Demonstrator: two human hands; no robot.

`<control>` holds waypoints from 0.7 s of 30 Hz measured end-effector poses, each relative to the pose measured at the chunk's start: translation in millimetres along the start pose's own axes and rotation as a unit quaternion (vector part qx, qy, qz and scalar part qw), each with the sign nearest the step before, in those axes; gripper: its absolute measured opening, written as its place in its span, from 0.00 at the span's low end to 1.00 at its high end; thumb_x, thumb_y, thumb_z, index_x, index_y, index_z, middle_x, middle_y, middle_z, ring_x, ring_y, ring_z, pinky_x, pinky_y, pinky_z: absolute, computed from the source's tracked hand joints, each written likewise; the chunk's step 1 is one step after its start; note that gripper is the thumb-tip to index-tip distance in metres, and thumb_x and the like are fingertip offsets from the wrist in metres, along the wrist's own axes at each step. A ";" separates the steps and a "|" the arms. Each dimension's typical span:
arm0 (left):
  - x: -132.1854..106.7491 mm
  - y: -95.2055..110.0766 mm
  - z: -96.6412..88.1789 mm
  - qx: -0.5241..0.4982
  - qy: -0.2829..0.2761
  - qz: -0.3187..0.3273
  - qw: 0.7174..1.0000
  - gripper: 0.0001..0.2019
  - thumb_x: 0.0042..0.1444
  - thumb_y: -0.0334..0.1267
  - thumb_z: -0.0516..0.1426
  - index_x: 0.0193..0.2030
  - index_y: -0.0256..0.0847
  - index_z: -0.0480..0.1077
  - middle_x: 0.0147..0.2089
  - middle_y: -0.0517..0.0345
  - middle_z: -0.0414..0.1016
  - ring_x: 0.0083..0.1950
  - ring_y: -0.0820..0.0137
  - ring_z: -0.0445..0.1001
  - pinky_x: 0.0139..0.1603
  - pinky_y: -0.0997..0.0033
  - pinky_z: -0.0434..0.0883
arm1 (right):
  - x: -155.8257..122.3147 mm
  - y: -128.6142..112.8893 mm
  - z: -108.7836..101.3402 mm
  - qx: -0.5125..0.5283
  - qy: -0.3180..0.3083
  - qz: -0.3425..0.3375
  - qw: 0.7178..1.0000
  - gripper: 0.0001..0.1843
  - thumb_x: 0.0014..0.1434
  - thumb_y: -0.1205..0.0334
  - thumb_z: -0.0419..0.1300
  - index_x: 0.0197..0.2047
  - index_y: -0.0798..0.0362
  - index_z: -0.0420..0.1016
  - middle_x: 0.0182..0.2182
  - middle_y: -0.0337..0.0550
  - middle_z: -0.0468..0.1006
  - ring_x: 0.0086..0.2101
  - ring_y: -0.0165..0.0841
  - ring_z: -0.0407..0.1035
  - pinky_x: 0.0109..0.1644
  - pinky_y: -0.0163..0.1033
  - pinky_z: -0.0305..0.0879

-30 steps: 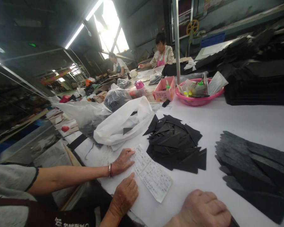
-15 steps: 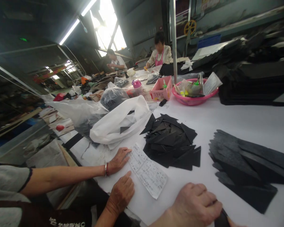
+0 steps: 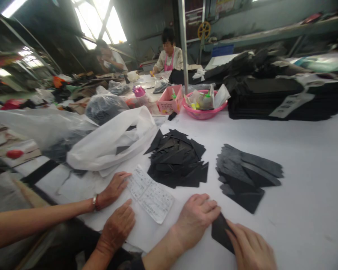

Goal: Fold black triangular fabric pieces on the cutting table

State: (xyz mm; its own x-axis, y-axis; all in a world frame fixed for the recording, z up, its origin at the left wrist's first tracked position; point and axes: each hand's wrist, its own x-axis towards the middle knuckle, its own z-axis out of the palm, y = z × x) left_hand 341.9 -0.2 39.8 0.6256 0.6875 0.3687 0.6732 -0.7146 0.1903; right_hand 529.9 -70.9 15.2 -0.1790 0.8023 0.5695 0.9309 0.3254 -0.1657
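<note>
My left hand point(image 3: 197, 215) lies knuckles up on the white table point(image 3: 298, 195), fingers curled onto the upper edge of a flat black piece point(image 3: 219, 231). From the bottom edge my right hand point(image 3: 249, 249) grips the same piece at its right side. Just beyond it lies a fanned stack of grey-black pieces point(image 3: 246, 172). Left of that is a heap of black triangles point(image 3: 176, 157). A printed paper slip point(image 3: 150, 193) lies to my left, between a co-worker's hand point(image 3: 114, 187) and the heap.
The co-worker's other hand point(image 3: 118, 224) rests on the table edge. A white bag point(image 3: 112, 144) and clear plastic bags lie at the left. A pink basin point(image 3: 204, 110) and pink box point(image 3: 169, 105) stand farther back, with tall black stacks point(image 3: 276, 97) at the right. Two people work at the far end.
The view has swung right and down. My right hand has come into view on the black piece, and my left hand has slid left and up in frame. The co-worker's hands stay by the slip.
</note>
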 end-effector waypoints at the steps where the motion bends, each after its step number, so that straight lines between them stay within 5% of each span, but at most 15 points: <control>1: -1.4 0.2 0.5 -0.012 0.009 -0.004 1.000 0.12 0.68 0.37 0.50 0.53 0.44 0.70 0.53 0.59 0.74 0.57 0.66 0.68 0.56 0.64 0.69 | -0.2 -3.5 -3.8 0.022 0.001 0.025 0.999 0.14 0.69 0.55 0.51 0.51 0.52 0.71 0.39 0.42 0.76 0.40 0.34 0.68 0.47 0.41 0.60; 5: -5.9 -1.3 4.8 -0.046 -0.001 -0.008 0.999 0.14 0.66 0.35 0.52 0.56 0.43 0.69 0.55 0.60 0.73 0.58 0.62 0.67 0.57 0.60 0.69 | -8.6 -9.2 -9.4 0.035 -0.011 0.073 0.997 0.15 0.68 0.56 0.53 0.54 0.54 0.70 0.40 0.43 0.75 0.40 0.32 0.67 0.48 0.39 0.59; 11: -9.2 -2.3 3.2 -0.058 -0.017 -0.005 0.998 0.16 0.67 0.34 0.50 0.59 0.44 0.68 0.57 0.58 0.72 0.60 0.61 0.66 0.57 0.58 0.71 | -13.4 -8.7 -13.2 0.007 -0.024 0.021 0.999 0.14 0.67 0.63 0.55 0.55 0.51 0.72 0.39 0.42 0.73 0.40 0.32 0.65 0.49 0.39 0.58; 21: -9.2 -0.4 2.7 -0.037 -0.003 0.006 0.999 0.15 0.67 0.33 0.50 0.57 0.41 0.70 0.56 0.54 0.73 0.61 0.59 0.66 0.56 0.55 0.72 | -14.0 -30.9 -17.7 -0.037 -0.047 0.100 0.993 0.18 0.70 0.63 0.45 0.53 0.48 0.74 0.41 0.44 0.72 0.42 0.34 0.64 0.49 0.42 0.58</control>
State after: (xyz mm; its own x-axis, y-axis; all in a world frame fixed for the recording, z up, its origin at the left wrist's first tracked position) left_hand 337.0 -5.9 33.9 0.6357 0.6800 0.3654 0.6356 -0.7297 0.2521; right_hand 509.3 -101.1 26.6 -0.0138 0.8915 0.4529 0.9712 0.1196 -0.2059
